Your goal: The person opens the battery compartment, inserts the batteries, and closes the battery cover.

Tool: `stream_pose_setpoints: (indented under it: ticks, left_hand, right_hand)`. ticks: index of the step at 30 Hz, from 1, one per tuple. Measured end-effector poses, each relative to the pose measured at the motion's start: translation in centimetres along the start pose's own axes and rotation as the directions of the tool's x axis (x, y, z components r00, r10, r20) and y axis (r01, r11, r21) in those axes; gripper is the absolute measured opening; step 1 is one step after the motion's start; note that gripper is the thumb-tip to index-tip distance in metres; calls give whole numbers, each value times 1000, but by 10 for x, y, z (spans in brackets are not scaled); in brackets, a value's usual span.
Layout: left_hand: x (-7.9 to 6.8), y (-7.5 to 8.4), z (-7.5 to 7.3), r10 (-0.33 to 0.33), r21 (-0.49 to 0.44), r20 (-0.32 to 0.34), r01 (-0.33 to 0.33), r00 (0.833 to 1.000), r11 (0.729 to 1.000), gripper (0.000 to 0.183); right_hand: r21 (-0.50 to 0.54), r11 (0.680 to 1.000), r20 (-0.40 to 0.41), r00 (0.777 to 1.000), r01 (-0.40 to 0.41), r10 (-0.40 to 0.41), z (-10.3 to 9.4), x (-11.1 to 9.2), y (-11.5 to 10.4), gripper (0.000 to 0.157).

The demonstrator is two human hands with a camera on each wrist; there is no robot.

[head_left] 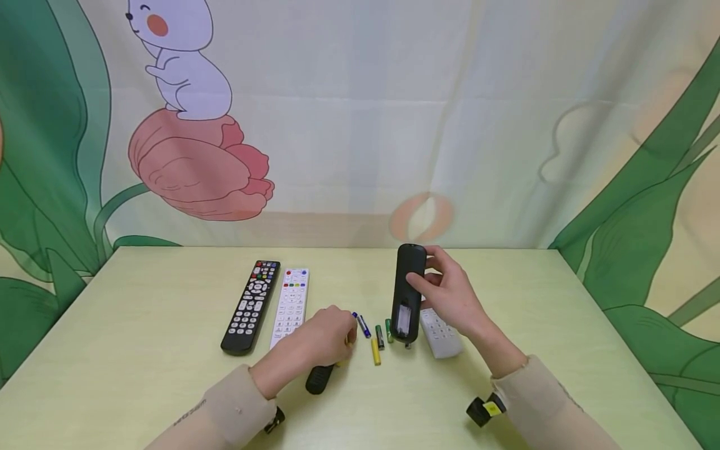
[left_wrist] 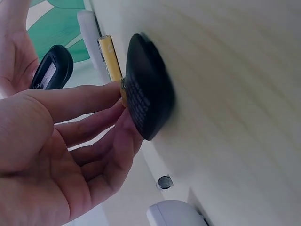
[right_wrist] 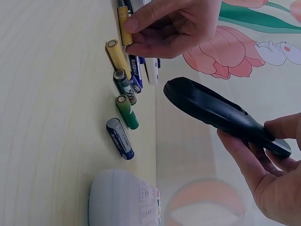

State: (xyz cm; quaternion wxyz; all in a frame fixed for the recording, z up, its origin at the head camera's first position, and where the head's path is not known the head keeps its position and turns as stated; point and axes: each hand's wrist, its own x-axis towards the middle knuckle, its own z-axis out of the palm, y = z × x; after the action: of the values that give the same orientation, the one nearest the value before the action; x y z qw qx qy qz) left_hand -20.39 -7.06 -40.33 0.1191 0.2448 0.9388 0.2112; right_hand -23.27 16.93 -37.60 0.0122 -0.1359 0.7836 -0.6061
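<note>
My right hand (head_left: pixel 450 290) holds a black remote control (head_left: pixel 409 281) upright above the table, its back and uncovered battery compartment toward me. In the right wrist view the thumb and fingers grip one end of it. My left hand (head_left: pixel 326 334) pinches a yellow battery (right_wrist: pixel 124 26) between thumb and finger. Just beneath that hand a second black remote (head_left: pixel 319 379) lies on the table, mostly covered by it. Loose batteries lie between the hands: a yellow one (head_left: pixel 375 352), a dark green one (head_left: pixel 380 337), a green one (head_left: pixel 389 330) and blue ones (head_left: pixel 364 326).
On the left a black remote with white buttons (head_left: pixel 250 306) lies beside a white remote (head_left: pixel 290 303). Another white remote (head_left: pixel 441 334) lies right of the batteries, partly behind the right hand. A printed curtain (head_left: pixel 349 125) hangs along the table's back edge.
</note>
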Motion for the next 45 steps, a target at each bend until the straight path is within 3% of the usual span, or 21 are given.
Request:
stream_pose_setpoints:
  ticks: [10,17,25,35,45]
  left_hand:
    - [0,0,1,27,-30,-33,-28,999,999,19]
    - [2,-1,0,34,-52,-27,-36,999,998,16]
    - [2,1,-7,70,-101,-79,-78,994,992,14]
    - [2,5,-17,154,-109,-178,-175,972,979,15]
    - [0,7,-17,179,-163,-242,-222,954,961,18]
  right_hand:
    - [3,1000,-7,1000,3,-3,-1,0,0,44]
    - [7,1000,-9,1000,8,-8,-1,0,-1,43]
    - [8,1000,-4,1000,5,-5,0,1,-1,42]
    - [13,1000,-2,1000,8,-8,1,1,-2,43]
    - [27,1000,7,1000,6,-7,4,1,-2,43]
